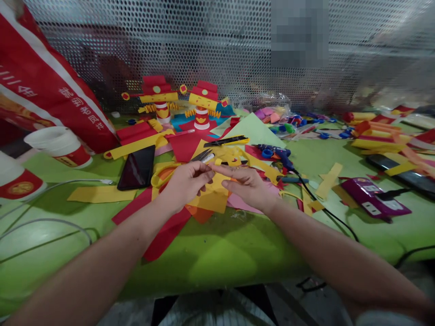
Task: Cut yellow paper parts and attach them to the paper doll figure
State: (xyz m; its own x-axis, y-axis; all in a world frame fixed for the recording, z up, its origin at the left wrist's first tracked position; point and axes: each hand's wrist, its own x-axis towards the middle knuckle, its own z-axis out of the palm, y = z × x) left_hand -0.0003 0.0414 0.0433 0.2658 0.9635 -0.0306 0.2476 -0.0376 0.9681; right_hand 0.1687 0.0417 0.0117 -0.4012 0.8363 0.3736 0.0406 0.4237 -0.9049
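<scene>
Meeting over yellow paper (216, 198), left hand (185, 184), right hand (250, 183), each grip's hold unclear

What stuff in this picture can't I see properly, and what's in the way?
All in the head view:
Anything pinched between the left hand and right hand: too small, and fingers cover it.
The paper cup at the left edge: that edge cuts part off.
The red bag: its top runs out of the picture.
Whatever is behind the metal mesh: blurred, and the mesh blocks it.
</scene>
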